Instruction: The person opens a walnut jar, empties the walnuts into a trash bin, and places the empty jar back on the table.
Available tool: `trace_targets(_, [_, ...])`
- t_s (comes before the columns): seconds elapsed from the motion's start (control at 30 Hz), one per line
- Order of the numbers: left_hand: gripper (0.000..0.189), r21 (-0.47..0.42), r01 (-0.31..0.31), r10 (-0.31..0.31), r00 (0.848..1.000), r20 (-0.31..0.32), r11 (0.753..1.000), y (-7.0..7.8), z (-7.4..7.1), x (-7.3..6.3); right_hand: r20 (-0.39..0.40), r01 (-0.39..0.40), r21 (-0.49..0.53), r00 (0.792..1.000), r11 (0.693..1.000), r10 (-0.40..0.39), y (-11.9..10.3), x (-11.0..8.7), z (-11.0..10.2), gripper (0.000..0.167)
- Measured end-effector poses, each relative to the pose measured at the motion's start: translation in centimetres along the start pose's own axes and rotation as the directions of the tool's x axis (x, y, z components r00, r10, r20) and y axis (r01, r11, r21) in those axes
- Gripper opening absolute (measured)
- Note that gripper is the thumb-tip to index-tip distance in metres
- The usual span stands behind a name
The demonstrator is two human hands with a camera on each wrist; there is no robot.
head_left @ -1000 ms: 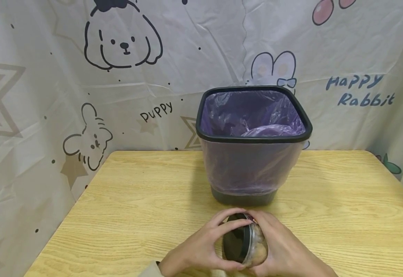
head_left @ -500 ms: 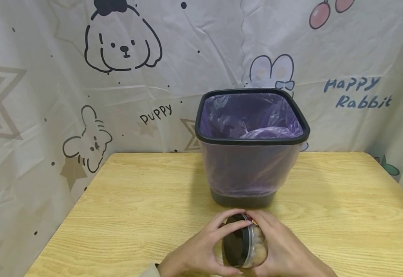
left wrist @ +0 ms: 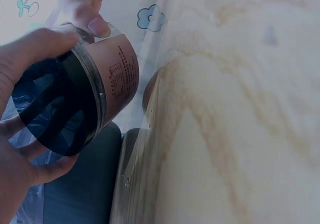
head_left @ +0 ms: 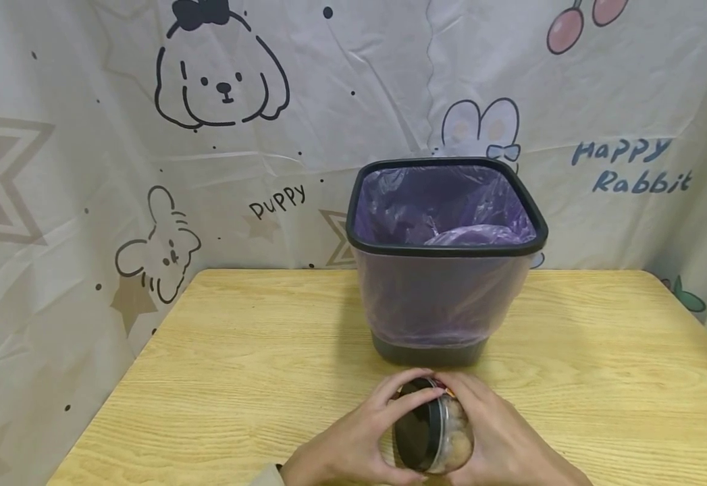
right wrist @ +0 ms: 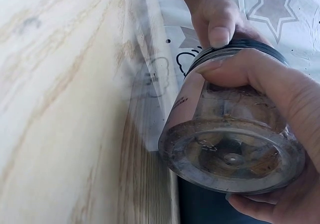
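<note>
A clear plastic jar [head_left: 456,442] with a black screw lid [head_left: 415,432] lies tipped sideways between both hands, its lid toward the left. Brownish lumps show through the wall, and a pinkish printed label [left wrist: 120,72] wraps part of it. My left hand [head_left: 356,432] grips the lid, thumb and fingers spread around its rim. The body of the jar is held by my right hand [head_left: 502,432], thumb near the lid's edge in the right wrist view. From there the jar's round bottom [right wrist: 230,159] is visible. The lid sits on the jar.
Just beyond the hands, a dark trash bin [head_left: 429,354] with a black rim stands on the wooden table [head_left: 256,337]. A purple bag [head_left: 444,290] lines it and folds over its outside. Behind hangs a white cartoon-print curtain [head_left: 341,121].
The scene has shifted slightly down in the head view. Both hands keep their hold on the jar and lid, with little visible movement.
</note>
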State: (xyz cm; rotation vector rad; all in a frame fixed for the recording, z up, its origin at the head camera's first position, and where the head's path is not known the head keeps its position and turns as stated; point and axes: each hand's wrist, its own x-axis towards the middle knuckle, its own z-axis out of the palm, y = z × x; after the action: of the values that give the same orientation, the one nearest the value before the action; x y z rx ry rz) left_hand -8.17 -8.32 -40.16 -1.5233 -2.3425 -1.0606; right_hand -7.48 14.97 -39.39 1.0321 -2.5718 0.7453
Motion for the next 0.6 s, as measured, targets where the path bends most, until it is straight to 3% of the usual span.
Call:
trace_targets(0.33, [0.099,0.016,0.022,-0.022,1.000,-0.023,1.000,-0.17,0.07,0.01,0.011,-0.014,0.012,1.000,1.000,0.014,-0.07,-0.05,0.05,0.109])
trace_targets(0.6, [0.101,0.019,0.020,-0.020,1.000,0.004,1.000,-0.31,0.17,-0.02,-0.014,-0.005,0.005,1.000,1.000,0.005,-0.08,-0.05,0.15,0.110])
